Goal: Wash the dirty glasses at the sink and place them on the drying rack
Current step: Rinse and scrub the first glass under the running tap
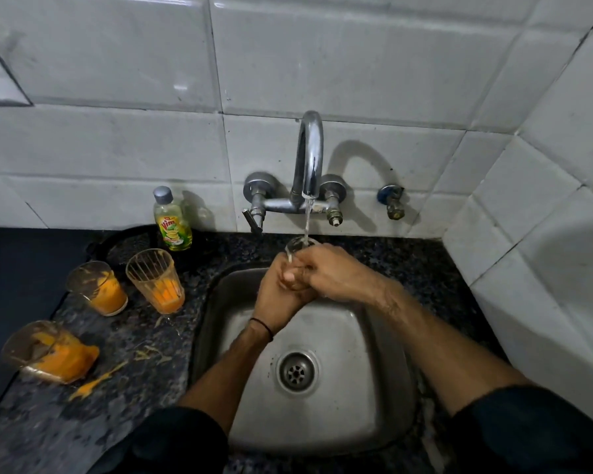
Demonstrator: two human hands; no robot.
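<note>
Glass (294, 248) near upright, mouth up under tap (309, 155)

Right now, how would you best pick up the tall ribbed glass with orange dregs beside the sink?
Grip the tall ribbed glass mid-wall from the steel sink's side: it stands on its base, widening upward, and a squat glass crowds its left.

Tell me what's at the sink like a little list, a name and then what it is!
hands: left hand and right hand both grip one glass
water: runs from the tap into that glass
dirty: front glass, middle glass, ribbed glass, orange inside, on the counter left of the sink
soap: soap bottle by the wall
drying rack: not in view
</note>
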